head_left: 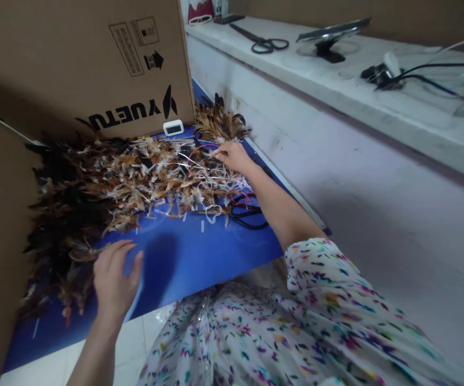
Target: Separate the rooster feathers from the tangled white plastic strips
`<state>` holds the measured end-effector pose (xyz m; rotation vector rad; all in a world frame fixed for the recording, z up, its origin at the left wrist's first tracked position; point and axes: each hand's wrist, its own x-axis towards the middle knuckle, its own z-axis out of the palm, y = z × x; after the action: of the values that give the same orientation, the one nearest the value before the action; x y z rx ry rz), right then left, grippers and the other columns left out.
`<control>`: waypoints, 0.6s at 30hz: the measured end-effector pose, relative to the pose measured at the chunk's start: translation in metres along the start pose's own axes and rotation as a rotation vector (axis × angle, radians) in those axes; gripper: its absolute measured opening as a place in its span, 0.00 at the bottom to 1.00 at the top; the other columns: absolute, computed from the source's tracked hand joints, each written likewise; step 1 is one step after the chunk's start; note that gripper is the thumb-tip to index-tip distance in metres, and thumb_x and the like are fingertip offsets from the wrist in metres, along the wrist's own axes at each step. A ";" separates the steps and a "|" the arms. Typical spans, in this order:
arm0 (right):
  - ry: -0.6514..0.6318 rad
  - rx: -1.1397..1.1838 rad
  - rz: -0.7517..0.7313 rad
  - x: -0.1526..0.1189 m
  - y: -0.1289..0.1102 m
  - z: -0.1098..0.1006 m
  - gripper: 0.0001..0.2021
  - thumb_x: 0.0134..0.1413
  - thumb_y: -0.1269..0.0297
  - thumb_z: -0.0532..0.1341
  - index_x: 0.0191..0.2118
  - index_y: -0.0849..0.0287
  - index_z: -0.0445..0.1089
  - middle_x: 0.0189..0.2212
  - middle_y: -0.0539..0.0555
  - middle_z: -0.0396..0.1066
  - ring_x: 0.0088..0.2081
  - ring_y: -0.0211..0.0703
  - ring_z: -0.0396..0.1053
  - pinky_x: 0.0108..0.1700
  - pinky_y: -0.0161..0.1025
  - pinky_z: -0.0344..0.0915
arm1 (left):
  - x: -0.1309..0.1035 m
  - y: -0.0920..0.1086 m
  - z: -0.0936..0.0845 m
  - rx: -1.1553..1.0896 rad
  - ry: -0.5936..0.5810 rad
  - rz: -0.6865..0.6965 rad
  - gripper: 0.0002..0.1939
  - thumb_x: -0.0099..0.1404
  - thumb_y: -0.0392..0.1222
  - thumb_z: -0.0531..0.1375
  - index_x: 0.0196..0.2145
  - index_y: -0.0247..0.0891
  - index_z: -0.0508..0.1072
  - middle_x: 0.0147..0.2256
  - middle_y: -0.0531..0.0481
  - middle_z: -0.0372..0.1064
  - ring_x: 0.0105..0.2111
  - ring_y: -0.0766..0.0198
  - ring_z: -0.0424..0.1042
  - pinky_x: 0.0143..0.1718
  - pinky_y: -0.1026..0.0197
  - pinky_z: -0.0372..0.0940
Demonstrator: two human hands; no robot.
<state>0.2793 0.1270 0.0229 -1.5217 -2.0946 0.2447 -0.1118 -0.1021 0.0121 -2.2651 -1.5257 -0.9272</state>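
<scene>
Brown and black feathers (151, 182) are heaped across the blue tabletop (208, 257), with thin white and red strings among them. My left hand (115, 273) hovers low over the near left part, beside the dark feathers (71, 236); its thumb stands apart from the fingers and nothing shows in it. At the far right of the heap, my right hand (235, 156) has its fingertips pinched together among feathers and strings. What lies between them is too small to make out. Black-handled scissors (250, 217) lie below my right wrist, partly hidden by feathers and strings.
A large cardboard box (75, 64) stands behind the heap, with a small white digital display (173, 127) before it. Another feather bunch (219, 120) sits at the back right. A white ledge (336, 86) on the right bears scissors (262, 42), a device on a stand (332, 35) and cables (393, 75).
</scene>
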 end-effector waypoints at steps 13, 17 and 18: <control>0.183 0.792 0.282 -0.057 -0.024 -0.005 0.09 0.57 0.62 0.64 0.29 0.60 0.69 0.20 0.46 0.65 0.23 0.34 0.61 0.28 0.33 0.56 | 0.074 0.000 0.126 -0.231 -0.609 0.356 0.28 0.72 0.53 0.54 0.64 0.36 0.66 0.64 0.35 0.63 0.67 0.44 0.58 0.68 0.39 0.53; 0.119 0.982 0.414 -0.070 -0.039 -0.002 0.11 0.58 0.64 0.64 0.26 0.59 0.66 0.18 0.45 0.65 0.20 0.33 0.62 0.25 0.33 0.59 | 0.106 -0.017 0.147 -0.202 -0.627 0.334 0.29 0.72 0.53 0.53 0.63 0.32 0.67 0.63 0.32 0.64 0.65 0.43 0.60 0.66 0.39 0.55; 0.113 0.982 0.414 -0.071 -0.041 -0.001 0.12 0.58 0.65 0.63 0.25 0.59 0.65 0.17 0.46 0.65 0.20 0.32 0.63 0.25 0.32 0.59 | 0.115 -0.021 0.151 -0.213 -0.624 0.330 0.30 0.72 0.53 0.53 0.63 0.30 0.67 0.62 0.31 0.64 0.64 0.43 0.62 0.65 0.40 0.57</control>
<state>0.2617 0.0467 0.0196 -1.2428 -1.1985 1.1122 -0.0479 0.0720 -0.0340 -3.0322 -1.2163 -0.3091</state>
